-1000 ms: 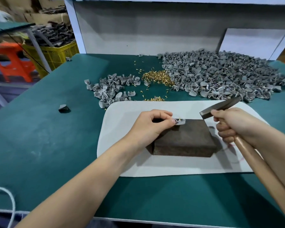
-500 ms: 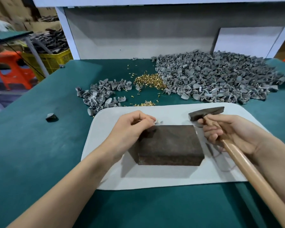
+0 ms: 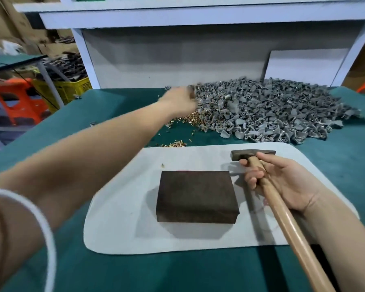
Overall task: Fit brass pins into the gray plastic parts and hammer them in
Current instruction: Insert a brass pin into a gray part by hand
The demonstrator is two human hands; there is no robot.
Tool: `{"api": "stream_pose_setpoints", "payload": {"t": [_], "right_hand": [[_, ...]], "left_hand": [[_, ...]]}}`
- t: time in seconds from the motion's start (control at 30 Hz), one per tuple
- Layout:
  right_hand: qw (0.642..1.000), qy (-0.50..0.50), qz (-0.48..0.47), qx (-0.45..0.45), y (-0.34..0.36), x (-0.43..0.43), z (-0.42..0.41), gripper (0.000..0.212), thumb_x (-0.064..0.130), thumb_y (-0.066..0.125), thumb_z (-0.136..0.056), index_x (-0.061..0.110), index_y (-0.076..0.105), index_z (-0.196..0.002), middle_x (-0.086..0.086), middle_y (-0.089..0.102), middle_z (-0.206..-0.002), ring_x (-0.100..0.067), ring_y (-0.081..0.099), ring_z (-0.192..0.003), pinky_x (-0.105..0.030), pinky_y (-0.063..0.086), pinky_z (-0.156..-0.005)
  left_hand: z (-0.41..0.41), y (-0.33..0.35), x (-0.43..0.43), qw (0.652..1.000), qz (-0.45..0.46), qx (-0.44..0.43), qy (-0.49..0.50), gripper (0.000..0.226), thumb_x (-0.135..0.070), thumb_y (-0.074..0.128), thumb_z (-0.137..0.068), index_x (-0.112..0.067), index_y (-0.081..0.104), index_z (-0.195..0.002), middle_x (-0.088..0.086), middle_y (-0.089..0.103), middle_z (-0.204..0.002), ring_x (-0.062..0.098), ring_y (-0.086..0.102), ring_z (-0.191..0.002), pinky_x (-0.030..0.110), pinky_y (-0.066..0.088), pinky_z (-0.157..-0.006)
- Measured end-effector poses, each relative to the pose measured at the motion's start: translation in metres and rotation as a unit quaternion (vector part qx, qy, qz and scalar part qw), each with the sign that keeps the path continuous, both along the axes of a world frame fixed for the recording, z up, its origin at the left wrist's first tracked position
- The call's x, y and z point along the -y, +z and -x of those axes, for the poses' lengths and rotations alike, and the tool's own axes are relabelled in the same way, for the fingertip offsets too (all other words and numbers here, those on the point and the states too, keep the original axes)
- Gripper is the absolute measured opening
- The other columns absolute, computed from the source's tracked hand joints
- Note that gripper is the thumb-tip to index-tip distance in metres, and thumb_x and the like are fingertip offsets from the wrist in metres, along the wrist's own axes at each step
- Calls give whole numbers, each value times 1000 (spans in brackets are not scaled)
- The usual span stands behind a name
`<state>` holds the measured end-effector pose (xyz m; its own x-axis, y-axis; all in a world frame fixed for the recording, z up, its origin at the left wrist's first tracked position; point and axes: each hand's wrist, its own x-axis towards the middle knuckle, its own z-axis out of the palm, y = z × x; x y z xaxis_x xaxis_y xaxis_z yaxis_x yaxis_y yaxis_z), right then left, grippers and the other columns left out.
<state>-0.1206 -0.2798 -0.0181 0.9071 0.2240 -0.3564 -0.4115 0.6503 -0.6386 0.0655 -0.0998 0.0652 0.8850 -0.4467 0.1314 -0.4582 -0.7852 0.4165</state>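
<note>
left grip point(image 3: 181, 101) is stretched to the far left edge of the gray parts pile point(image 3: 272, 110), just above the brass pins point(image 3: 193, 120) heaped on the counter point(image 3: 198, 270). heavy blur, so cannot tell if it is clenched, released or holding a part. right grip point(image 3: 282, 182) is curled round the hammer point(image 3: 252, 154) handle just under the head. the head rests on the white mat point(image 3: 122, 228), right of the dark block point(image 3: 196, 192). block top is bare. one stray pin point(image 3: 162, 165) lies on the mat near the block's far left corner.

step is likely fetching the next piece. to do it well: take one gray part and one pin only, seat the pin straight in its hole, set the part flat on the block, keep fingertips off the strike line, and leave the hammer parked until then.

vs 0.5 s ago: left grip was pinching a gray part at the block's far left edge; now it is out at the pile and the block is bare. hammer sits much the same, right of the block.
</note>
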Motion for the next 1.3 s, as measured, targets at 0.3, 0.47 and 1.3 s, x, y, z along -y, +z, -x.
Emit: {"api": "stream_pose_setpoints", "payload": {"t": [0.3,0.47,1.3], "right_hand": [[999,39,-25,-8,-3,1,-9,41,22,67,-76,1,53,-108,-1,46,-72,-11,50,-57,-29,55,-60],[999,32,-18,-10,-3,-1,-8,31,26,51,-86,2,53,-105,-1,45,-72,-10,50,-57,-28,54,-61],[994,-22,98,-29,11,-15,-6,26,22,50,-90,0,53,-103,-6,49,-62,-17,51,-51,-28,53,-51]], "left_hand": [[-33,-39,-121,966,-257,-35,-6,27,-31,61,-91,-18,67,-113,-1,65,-113,21,58,-105,23,38,-85],[-30,-54,-114,975,-218,19,-36,27,-28,64,-89,-15,65,-113,-1,66,-101,18,58,-98,32,32,-102],[-40,-57,-81,960,-241,87,-109,11,-8,53,-92,-14,62,-94,11,49,-100,31,56,-90,44,50,-79]]}}
